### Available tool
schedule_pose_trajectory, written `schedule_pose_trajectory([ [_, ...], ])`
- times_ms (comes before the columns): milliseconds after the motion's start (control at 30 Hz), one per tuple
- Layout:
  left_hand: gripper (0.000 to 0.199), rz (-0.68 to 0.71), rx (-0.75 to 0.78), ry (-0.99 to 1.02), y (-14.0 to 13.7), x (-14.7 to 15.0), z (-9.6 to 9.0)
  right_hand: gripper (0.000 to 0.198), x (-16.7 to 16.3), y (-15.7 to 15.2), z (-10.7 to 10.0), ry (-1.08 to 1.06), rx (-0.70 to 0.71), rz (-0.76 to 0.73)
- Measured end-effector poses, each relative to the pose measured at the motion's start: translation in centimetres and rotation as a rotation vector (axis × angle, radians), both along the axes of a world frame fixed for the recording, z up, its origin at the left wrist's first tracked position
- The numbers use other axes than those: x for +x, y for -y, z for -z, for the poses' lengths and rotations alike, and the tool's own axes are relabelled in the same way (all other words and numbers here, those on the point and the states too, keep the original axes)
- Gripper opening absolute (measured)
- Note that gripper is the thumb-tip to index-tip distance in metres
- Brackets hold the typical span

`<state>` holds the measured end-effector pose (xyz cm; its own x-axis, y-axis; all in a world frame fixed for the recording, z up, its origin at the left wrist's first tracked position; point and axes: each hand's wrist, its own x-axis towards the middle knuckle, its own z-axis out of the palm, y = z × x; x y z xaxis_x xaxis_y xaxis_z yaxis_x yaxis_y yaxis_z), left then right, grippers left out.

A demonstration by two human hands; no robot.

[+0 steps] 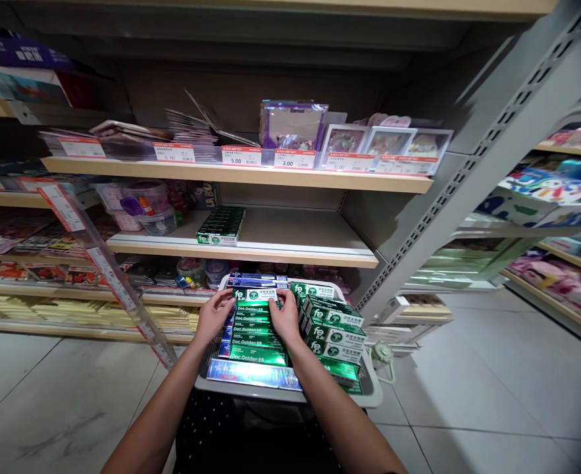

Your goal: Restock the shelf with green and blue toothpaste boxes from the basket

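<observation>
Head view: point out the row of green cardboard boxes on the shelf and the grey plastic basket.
Row of green boxes (222,224), head view: upper side.
Grey plastic basket (251,394), head view: near rim.

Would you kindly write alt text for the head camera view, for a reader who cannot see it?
A person's left hand and right hand touch opposite sides of a row of green Doc.Golden cartons in a grey basket, which also holds blue cartons. Ahead, a shop shelf bears more green cartons beside clear plastic tubs.
</observation>
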<state>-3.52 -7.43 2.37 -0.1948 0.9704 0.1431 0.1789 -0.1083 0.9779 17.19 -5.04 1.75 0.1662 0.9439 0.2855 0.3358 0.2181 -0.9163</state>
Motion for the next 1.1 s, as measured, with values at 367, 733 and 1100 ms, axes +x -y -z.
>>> schedule_pose_trajectory([
  [367,0.05,0.004,-0.027,0.084,0.2,0.2,-0.8,0.034,-0.3,0.2,-0.1,0.047,-0.016,0.0],
  [733,0.055,0.038,-0.073,0.102,0.9,0.3,-1.9,0.031,-0.3,0.7,-1.1,0.142,0.011,0.001],
  [1100,0.056,-0.003,-0.015,0.181,0.1,-0.4,-1.2,0.033,-0.7,0.9,-2.7,0.177,-0.009,-0.052],
])
